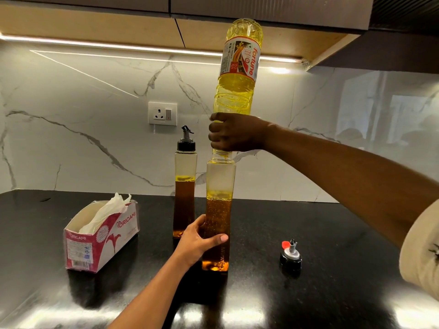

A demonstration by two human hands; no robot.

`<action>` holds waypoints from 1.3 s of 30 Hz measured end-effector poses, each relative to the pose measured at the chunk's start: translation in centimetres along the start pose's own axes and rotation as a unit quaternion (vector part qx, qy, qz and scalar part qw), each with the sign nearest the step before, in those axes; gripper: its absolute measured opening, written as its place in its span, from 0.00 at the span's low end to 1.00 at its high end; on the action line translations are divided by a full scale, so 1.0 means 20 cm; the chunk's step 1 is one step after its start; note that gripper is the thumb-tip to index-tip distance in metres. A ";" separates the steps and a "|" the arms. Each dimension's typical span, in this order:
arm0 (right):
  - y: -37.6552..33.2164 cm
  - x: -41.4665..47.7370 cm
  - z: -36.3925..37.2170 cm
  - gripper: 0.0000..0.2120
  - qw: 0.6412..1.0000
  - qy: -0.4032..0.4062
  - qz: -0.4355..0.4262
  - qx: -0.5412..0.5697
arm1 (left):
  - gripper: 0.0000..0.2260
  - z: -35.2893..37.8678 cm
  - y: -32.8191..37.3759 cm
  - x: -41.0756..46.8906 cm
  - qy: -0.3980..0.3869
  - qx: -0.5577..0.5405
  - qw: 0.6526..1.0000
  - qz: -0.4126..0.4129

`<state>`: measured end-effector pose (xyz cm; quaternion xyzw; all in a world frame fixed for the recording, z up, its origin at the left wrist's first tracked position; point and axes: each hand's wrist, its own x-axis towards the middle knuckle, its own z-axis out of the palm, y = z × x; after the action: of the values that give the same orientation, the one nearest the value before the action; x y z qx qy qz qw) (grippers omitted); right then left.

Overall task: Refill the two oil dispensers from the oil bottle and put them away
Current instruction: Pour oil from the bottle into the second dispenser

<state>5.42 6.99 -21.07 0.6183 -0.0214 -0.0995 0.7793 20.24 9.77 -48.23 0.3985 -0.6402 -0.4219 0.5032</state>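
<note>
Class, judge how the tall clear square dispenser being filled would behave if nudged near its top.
The tall clear square dispenser probably tips easily: it is narrow and high. Mostly full of oil, it likely feels heavy. Smooth walls may slip; the left hand grips it.

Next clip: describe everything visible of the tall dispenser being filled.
The tall square clear dispenser stands upright and uncapped on the black counter, about two-thirds full of amber, bubbly oil. The left hand grips its lower body; the inverted yellow oil bottle, held by the right hand, has its mouth at the open neck.
</note>
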 end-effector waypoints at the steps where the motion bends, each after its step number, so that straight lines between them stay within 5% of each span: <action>1: 0.00 0.00 0.00 0.13 1.000 0.003 0.001 -0.002 | 0.41 0.00 0.00 0.00 -0.001 -0.002 1.000 0.002; 18: 0.01 0.00 -0.02 0.17 1.000 -0.014 -0.002 -0.013 | 0.40 0.00 0.00 0.00 -0.007 -0.007 1.000 0.004; 39: 0.12 -0.01 0.02 0.10 0.998 0.006 0.029 -0.052 | 0.44 0.00 0.01 -0.01 -0.002 -0.002 1.000 -0.014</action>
<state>5.42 7.20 -18.66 0.5766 -0.0298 -0.0743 0.8131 20.32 9.99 -48.10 0.4059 -0.6347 -0.4308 0.4968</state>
